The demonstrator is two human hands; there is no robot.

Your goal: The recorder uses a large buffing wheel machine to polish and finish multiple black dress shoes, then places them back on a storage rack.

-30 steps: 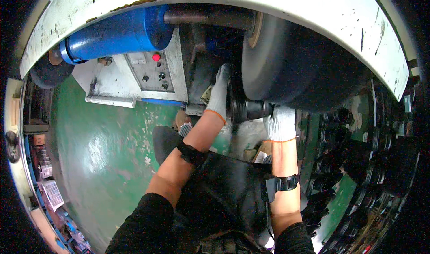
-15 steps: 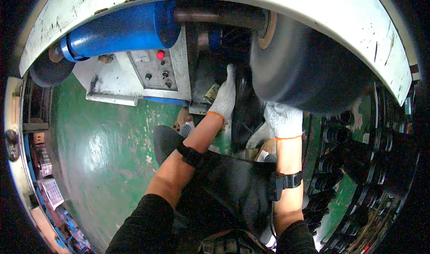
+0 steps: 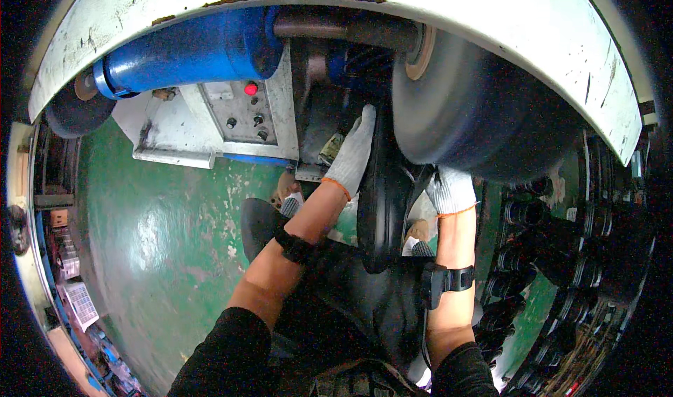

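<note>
Overhead, the large grey wheel is sitting on its shaft beside the blue motor housing, and you are holding the black ring-shaped part upright just in front of it, above your lap. Your left hand is lying flat along the part's upper left edge, gloved fingers extended, steadying rather than gripping. Your right hand is curling around the far side; how tightly, I cannot tell. Probably best: be keeping both palms opposed, wrists firm, and fingers clear of the wheel face. The control panel is sitting within left reach.
</note>
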